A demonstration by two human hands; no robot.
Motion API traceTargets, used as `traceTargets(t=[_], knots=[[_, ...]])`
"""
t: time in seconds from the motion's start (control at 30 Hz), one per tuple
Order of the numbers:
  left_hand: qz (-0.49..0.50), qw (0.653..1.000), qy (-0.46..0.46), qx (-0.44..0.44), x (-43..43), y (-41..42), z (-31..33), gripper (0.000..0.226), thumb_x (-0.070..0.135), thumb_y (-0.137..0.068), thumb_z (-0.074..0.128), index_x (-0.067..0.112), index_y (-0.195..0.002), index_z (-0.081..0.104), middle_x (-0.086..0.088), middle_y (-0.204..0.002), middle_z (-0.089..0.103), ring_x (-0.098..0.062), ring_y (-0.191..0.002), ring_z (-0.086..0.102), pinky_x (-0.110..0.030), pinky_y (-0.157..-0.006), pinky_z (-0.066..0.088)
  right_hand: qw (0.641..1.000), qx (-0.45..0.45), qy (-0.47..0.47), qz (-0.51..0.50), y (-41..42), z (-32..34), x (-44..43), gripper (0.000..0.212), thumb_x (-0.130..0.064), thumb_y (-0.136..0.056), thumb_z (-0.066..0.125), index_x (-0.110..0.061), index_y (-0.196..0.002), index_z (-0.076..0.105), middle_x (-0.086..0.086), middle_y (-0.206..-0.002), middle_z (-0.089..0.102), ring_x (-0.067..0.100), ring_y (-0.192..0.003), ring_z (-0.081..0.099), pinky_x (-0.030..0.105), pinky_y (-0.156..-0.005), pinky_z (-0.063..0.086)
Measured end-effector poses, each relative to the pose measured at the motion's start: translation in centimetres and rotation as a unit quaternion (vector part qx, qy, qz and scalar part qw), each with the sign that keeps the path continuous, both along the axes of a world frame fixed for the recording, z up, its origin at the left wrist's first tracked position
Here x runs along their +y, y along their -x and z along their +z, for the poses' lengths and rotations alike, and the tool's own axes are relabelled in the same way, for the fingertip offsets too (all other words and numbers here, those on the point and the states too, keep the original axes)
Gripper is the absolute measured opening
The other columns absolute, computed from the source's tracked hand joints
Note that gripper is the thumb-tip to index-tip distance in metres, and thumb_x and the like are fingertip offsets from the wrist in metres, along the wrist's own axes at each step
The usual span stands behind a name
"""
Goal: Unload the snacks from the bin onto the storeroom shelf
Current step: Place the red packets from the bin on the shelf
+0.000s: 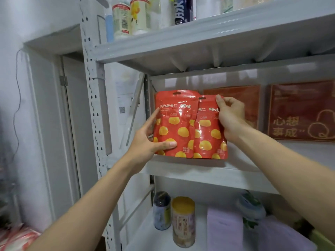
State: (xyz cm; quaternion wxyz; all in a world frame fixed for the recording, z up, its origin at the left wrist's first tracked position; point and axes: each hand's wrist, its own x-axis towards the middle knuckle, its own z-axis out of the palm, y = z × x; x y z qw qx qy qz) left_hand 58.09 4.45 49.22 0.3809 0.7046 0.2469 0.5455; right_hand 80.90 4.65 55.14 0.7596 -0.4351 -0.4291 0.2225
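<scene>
L hand [150,140] comes up from lower left w/ the forearm stretched out. It grips the left snack pouch [174,124] low on its left edge: thumb flat across the front near the btm, fingers up along the side and behind. R hand [230,116] reaches in from lower right, wrist bent. Its fingers are curled and pinch the top right corner of the right snack pouch [208,131], w/ the fingertips at the top seam.

Both pouches are red w/ yellow blobs and stand upright, side by side. The left one overlaps the right one's left edge. Their btms sit at the front of the middle shelf [208,175]; can't tell if they're fully resting on it.

Behind them, at the back of the same shelf, a flat orange-red pack [235,93] stands partly hidden by the R hand, and a dark red box [301,111] w/ gold print stands further right.

Top shelf [199,40] holds bottles [121,19]. On the level below are a dark jar [162,211], a yellow-lidded jar [183,221] and a purple cloth [224,230]. The perforated shelf post [92,87] runs up just left of the L hand. A door frame [45,105] and a hanging cable [17,87] are further left.
</scene>
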Motion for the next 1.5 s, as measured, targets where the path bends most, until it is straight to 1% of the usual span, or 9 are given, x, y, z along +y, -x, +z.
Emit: traceTargets(t=[0.2,0.5,0.73,0.87,0.97,1.1,1.23,1.4,1.5], knots=[[0.019,1.000,-0.006,0.001,4.2,0.3,0.5,0.101,0.010,-0.069,0.084,0.040,-0.150,0.033,0.012,-0.124,0.059,0.003,-0.101,0.066,-0.027,-0.071,0.059,0.999,0.033,0.026,0.000,0.1,0.1,4.0,0.018,-0.036,-0.100,0.057,-0.018,-0.098,0.061,0.003,-0.091,0.071,0.018,-0.081,0.070,0.030,-0.062,0.054],[0.019,1.000,0.016,0.006,10.8,0.5,1.3,0.101,0.021,-0.063,0.087,0.037,-0.149,0.037,0.008,-0.125,0.061,-0.010,-0.109,0.066,-0.033,-0.083,0.060,0.996,0.057,0.064,-0.018,0.0,0.4,9.5,0.023,-0.033,-0.097,0.063,-0.018,-0.079,0.058,0.007,-0.083,0.069,0.023,-0.074,0.068,0.036,-0.067,0.057],[-0.008,0.998,0.052,0.042,15.4,0.0,1.0,0.105,0.031,-0.054,0.090,0.033,-0.147,0.043,0.001,-0.126,0.066,-0.014,-0.107,0.068,-0.039,-0.091,0.058,0.988,0.088,0.127,-0.030,-1.3,-1.5,13.2,0.020,-0.028,-0.094,0.068,-0.010,-0.095,0.058,0.007,-0.081,0.064,0.020,-0.067,0.062,0.029,-0.055,0.047],[-0.009,0.995,0.069,0.071,16.5,-0.7,0.4,0.099,0.039,-0.053,0.089,0.033,-0.143,0.049,0.009,-0.119,0.067,-0.008,-0.098,0.070,-0.024,-0.076,0.058,0.972,0.074,0.220,-0.029,-2.3,-2.5,14.3,0.024,-0.019,-0.096,0.064,-0.010,-0.108,0.045,0.013,-0.089,0.061,0.025,-0.068,0.060,0.034,-0.050,0.048],[-0.002,0.992,0.078,0.101,17.7,-0.7,0.0,0.082,0.039,-0.061,0.087,0.031,-0.136,0.055,0.014,-0.111,0.068,-0.003,-0.090,0.071,-0.018,-0.071,0.056,0.959,0.069,0.276,-0.007,-3.3,-3.3,15.3,0.036,-0.010,-0.084,0.061,-0.009,-0.120,0.057,0.017,-0.095,0.065,0.027,-0.067,0.062,0.030,-0.041,0.050],[0.022,0.987,0.079,0.135,18.5,-0.4,-0.6,0.089,0.056,-0.054,0.086,0.024,-0.133,0.060,0.007,-0.115,0.071,-0.009,-0.096,0.071,-0.031,-0.091,0.056,0.949,0.043,0.312,-0.006,-3.5,-4.0,15.3,0.032,-0.007,-0.067,0.061,-0.013,-0.099,0.062,0.013,-0.082,0.063,0.029,-0.067,0.060,0.028,-0.052,0.049],[0.035,0.986,0.060,0.151,18.5,-0.4,-0.8,0.078,0.059,-0.060,0.082,0.025,-0.128,0.065,0.010,-0.110,0.072,-0.006,-0.092,0.071,-0.028,-0.089,0.056,0.954,0.015,0.297,-0.027,-2.9,-4.6,14.5,0.031,-0.002,-0.070,0.068,-0.006,-0.099,0.061,0.015,-0.087,0.065,0.030,-0.077,0.063,0.031,-0.058,0.048],[0.049,0.982,0.024,0.181,18.9,-0.1,-1.2,0.100,0.077,-0.049,0.072,0.027,-0.135,0.060,0.010,-0.118,0.068,-0.007,-0.101,0.067,-0.024,-0.090,0.054,0.961,-0.038,0.262,-0.085,-2.2,-5.5,13.8,0.020,-0.010,-0.067,0.080,-0.009,-0.075,0.061,0.011,-0.080,0.069,0.027,-0.077,0.066,0.039,-0.075,0.058],[0.044,0.981,0.017,0.189,18.9,-0.1,-1.3,0.101,0.078,-0.051,0.071,0.026,-0.137,0.058,0.009,-0.124,0.066,-0.009,-0.107,0.065,-0.032,-0.100,0.051,0.956,-0.085,0.264,-0.096,-2.2,-6.0,13.7,0.023,-0.019,-0.066,0.085,-0.011,-0.081,0.068,0.010,-0.095,0.074,0.025,-0.085,0.068,0.036,-0.082,0.057]])
